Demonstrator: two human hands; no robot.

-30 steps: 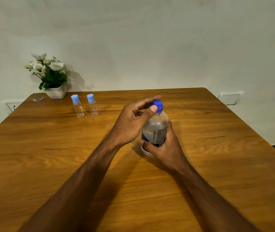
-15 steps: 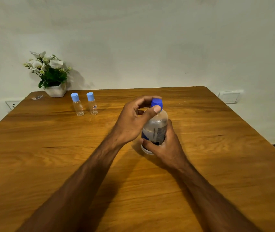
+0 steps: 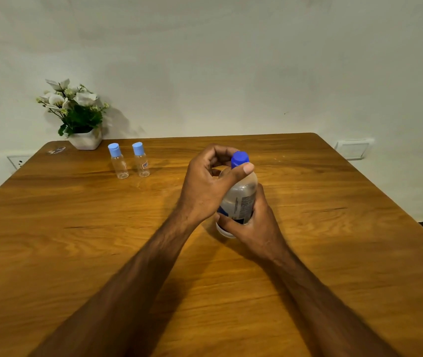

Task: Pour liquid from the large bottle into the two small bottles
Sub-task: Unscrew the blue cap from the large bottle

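Wooden table (image 3: 76, 253) against a plain white wall, potted flowers (image 3: 76, 117) at far-left corner. Large bottle (image 3: 238, 199) stands upright near table centre, base on the wood. Right hand (image 3: 254, 228) is wrapped round its lower body, thumb across the label. Left hand (image 3: 208, 186) now curls over the top, thumb and fingers pinching the blue cap (image 3: 240, 158); a sec ago its fingers were looser and more extended above the cap, so grip has tightened. Cap is on; cannot tell if it has turned yet. Judgement: unscrewing step is under way, no pouring possible until cap is off. Two small bottles (image 3: 129, 161) stand side by side, capped, well apart to the far left, approx. beside the flowers, untouched.
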